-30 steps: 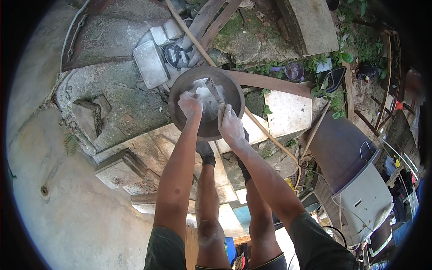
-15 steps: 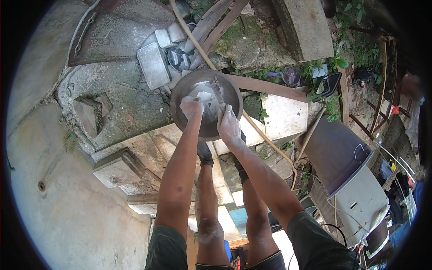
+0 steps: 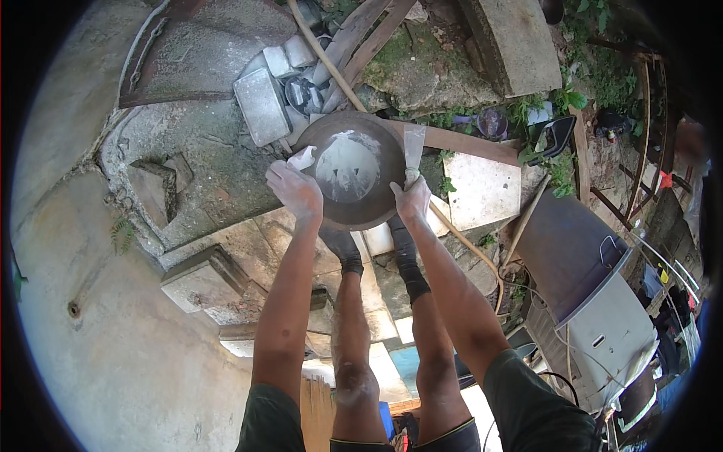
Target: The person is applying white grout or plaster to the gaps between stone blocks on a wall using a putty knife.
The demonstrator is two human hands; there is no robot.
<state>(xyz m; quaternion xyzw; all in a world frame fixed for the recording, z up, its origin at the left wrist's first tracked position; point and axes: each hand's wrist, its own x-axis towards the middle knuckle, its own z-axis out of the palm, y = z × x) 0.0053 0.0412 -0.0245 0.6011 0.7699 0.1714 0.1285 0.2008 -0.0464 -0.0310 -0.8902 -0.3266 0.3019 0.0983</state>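
Observation:
A dark round basin [image 3: 325,142] is in front of me, above my feet. White powder or paste [image 3: 348,167] coats its bottom, with a few dark marks in it. My left hand [image 3: 296,190] is at the basin's left rim, closed around a small white piece [image 3: 302,158] whose kind I cannot make out. At the right rim, my right hand [image 3: 412,202] grips the handle of a putty knife [image 3: 413,147], its flat blade pointing away from me. White dust covers both hands.
Dusty containers [image 3: 262,107] stand beyond the basin to the left. A long hose [image 3: 471,258] runs behind the basin. At right stands a grey plastic bin [image 3: 606,328]; at left rises a concrete wall [image 3: 83,248]. Broken blocks [image 3: 203,279] and tiles [image 3: 482,192] lie around.
Both hands have moved apart from inside the basin to its opposite rims. The white piece went left with my left hand, the putty knife right with my right hand, uncovering the white layer.

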